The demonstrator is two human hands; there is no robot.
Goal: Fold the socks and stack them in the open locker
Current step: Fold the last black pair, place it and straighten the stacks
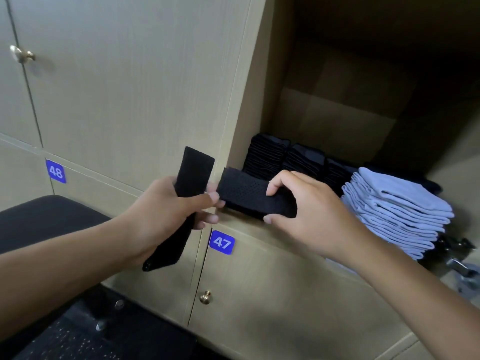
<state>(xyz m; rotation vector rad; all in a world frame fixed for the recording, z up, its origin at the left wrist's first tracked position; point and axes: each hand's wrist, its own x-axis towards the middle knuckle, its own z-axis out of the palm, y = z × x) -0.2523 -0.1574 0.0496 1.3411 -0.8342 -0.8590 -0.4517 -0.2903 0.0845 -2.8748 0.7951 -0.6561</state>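
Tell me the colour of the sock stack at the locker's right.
Light blue stack, clearest in the head view.

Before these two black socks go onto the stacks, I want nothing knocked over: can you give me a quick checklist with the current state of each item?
1. Left hand grips the upright black sock: ok.
2. Right hand holds the perforated black sock: ok.
3. Socks folded and ready to stack: not ok, the upright one hangs at full length.
4. Black stacks standing neatly in the locker: ok.
5. Light blue stack stable: cannot tell, it sits at the shelf's front edge.
6. Free space behind the stacks: cannot tell, too dark.
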